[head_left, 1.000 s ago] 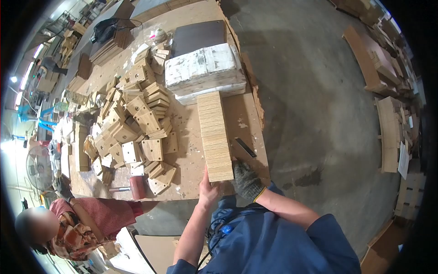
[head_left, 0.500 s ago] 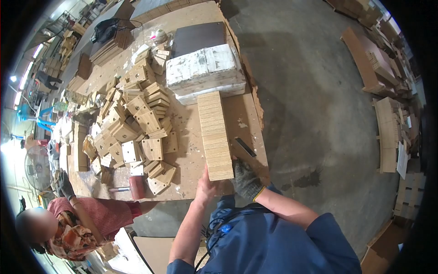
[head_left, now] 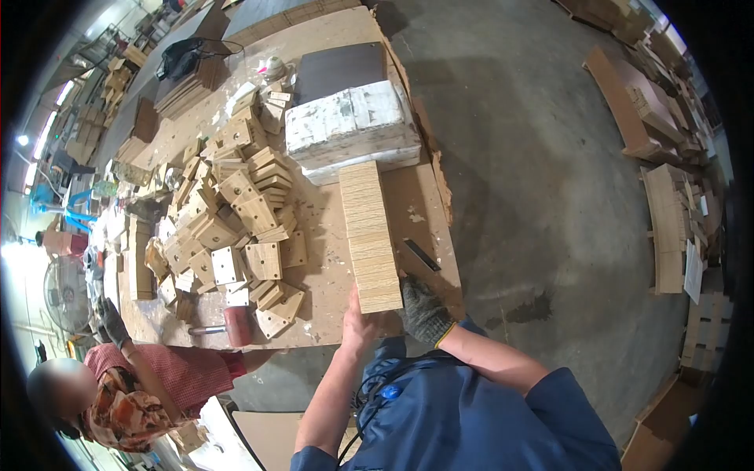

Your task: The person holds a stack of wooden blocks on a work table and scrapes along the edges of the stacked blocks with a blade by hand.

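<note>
The left hand [head_left: 357, 326] and gloved right hand [head_left: 426, 312] hold the near end of the wooden row [head_left: 369, 235] between them, fingertips partly hidden. The row extends along the tabletop [head_left: 323, 271], ahead of the grip. It looks stiff, probably heavy, possibly loose-pieced: best held low on both sides, squeezing evenly.

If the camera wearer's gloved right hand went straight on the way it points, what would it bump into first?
Probably the row of wood-grain blocks: the right hand points toward its near end and seems to touch it already, though depth is hard to judge here.
</note>
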`<action>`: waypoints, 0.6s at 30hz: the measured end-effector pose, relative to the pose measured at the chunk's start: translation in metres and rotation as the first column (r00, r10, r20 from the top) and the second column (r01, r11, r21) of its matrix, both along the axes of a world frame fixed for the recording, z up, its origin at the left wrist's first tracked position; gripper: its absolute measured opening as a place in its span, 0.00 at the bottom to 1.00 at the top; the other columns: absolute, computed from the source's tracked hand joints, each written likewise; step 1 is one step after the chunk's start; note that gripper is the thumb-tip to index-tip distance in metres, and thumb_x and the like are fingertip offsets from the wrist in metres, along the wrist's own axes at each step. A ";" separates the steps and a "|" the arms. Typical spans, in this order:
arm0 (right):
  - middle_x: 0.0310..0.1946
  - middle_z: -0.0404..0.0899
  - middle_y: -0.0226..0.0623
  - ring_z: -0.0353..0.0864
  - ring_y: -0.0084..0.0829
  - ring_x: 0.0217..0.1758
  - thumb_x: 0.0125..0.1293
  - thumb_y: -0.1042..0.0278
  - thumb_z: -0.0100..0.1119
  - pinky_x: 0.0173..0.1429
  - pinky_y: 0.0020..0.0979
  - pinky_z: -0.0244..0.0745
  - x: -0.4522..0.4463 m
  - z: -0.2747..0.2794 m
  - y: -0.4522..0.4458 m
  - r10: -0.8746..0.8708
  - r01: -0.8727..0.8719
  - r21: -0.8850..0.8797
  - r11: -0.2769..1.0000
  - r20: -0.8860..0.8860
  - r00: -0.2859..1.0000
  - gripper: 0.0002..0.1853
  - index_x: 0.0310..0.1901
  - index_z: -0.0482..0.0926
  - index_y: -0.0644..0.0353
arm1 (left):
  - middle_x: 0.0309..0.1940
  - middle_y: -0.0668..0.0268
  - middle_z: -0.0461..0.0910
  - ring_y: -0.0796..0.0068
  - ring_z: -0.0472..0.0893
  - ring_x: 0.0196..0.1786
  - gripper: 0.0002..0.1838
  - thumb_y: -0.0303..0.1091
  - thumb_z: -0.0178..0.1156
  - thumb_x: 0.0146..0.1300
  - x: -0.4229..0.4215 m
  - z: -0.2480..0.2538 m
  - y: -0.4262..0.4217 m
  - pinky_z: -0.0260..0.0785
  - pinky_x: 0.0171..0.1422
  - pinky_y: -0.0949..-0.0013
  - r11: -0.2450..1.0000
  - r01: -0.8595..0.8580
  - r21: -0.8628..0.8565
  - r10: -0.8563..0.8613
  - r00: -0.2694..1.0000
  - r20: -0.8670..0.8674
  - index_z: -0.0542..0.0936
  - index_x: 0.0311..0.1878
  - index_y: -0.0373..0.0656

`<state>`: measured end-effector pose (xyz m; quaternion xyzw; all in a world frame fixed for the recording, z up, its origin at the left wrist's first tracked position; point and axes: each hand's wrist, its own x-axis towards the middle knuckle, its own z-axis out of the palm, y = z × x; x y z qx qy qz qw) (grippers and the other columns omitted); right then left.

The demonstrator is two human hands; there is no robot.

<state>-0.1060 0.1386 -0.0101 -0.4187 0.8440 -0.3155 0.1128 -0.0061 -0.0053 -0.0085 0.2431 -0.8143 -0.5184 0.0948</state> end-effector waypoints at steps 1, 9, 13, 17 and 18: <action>0.58 0.64 0.64 0.66 0.58 0.60 0.60 0.67 0.51 0.64 0.48 0.62 0.000 0.000 0.000 -0.005 0.005 -0.003 1.000 0.005 1.000 0.31 0.64 0.57 0.72 | 0.48 0.55 0.80 0.63 0.79 0.54 0.29 0.21 0.60 0.56 -0.001 0.003 0.000 0.70 0.56 0.66 1.000 0.002 0.001 -0.002 1.000 -0.009 0.64 0.62 0.42; 0.58 0.65 0.62 0.67 0.56 0.60 0.60 0.67 0.51 0.63 0.47 0.63 -0.001 -0.002 -0.001 -0.015 0.015 -0.001 1.000 0.030 0.999 0.32 0.64 0.57 0.71 | 0.48 0.55 0.80 0.63 0.78 0.55 0.31 0.22 0.62 0.55 -0.003 0.013 0.000 0.69 0.57 0.66 0.999 -0.002 0.054 0.000 0.999 0.038 0.64 0.62 0.41; 0.58 0.66 0.61 0.67 0.56 0.59 0.60 0.65 0.53 0.63 0.47 0.64 0.001 0.009 -0.001 -0.040 0.042 -0.026 0.999 0.069 0.997 0.33 0.65 0.57 0.71 | 0.50 0.58 0.79 0.67 0.78 0.54 0.39 0.25 0.68 0.51 -0.008 0.011 -0.002 0.69 0.58 0.67 0.987 -0.018 0.159 0.021 1.000 -0.019 0.61 0.65 0.42; 0.54 0.68 0.62 0.69 0.58 0.55 0.61 0.65 0.51 0.58 0.49 0.66 0.001 0.002 -0.002 -0.025 0.025 -0.033 0.999 0.014 1.000 0.33 0.65 0.56 0.72 | 0.52 0.60 0.78 0.70 0.77 0.55 0.44 0.28 0.72 0.48 -0.015 0.017 -0.006 0.69 0.59 0.68 0.982 -0.017 0.187 0.002 0.997 0.079 0.58 0.67 0.42; 0.54 0.69 0.62 0.69 0.58 0.55 0.61 0.65 0.51 0.58 0.49 0.66 0.000 0.003 -0.003 -0.033 0.034 -0.034 0.999 0.032 0.999 0.32 0.65 0.56 0.72 | 0.52 0.60 0.78 0.70 0.77 0.55 0.44 0.28 0.72 0.48 -0.015 0.018 -0.006 0.69 0.59 0.68 0.978 -0.022 0.208 0.003 0.996 0.094 0.59 0.67 0.42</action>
